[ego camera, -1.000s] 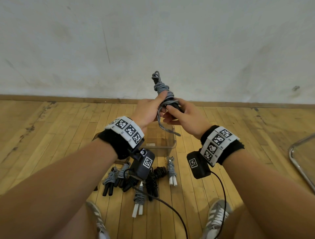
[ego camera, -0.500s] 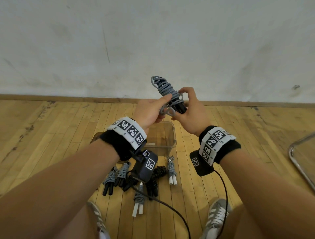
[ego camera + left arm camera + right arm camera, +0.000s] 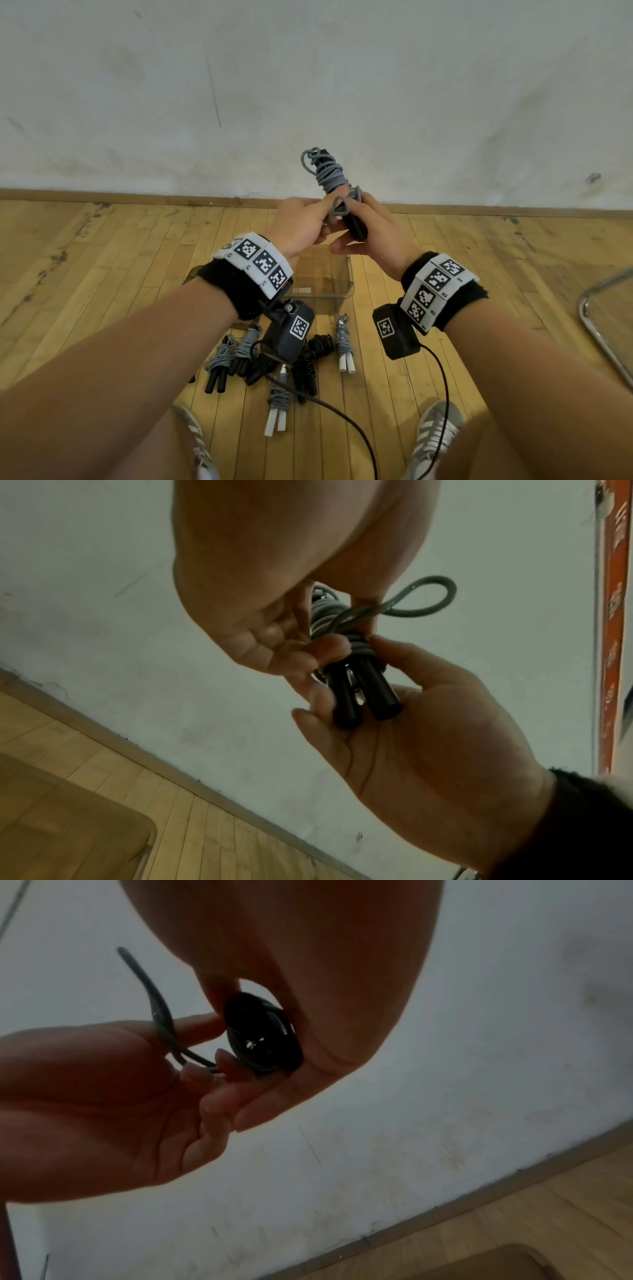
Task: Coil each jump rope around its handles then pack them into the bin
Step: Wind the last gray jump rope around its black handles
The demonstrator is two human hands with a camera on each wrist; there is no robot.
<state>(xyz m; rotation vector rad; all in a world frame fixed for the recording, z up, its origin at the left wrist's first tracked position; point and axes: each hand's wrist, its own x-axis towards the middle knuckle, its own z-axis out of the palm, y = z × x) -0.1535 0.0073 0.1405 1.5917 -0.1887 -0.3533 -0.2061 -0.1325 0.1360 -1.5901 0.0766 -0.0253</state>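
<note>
A grey jump rope is coiled around its two black handles, tilted in the air above a clear bin; other coiled ropes lie just before it.

The jump rope is held between the left hand and right hand, above the bin. Coiled ropes are laid on the floor before the bin.

Scuffed white wall w/ wood baseboard, plank floor, chrome chair frame at right.
</note>
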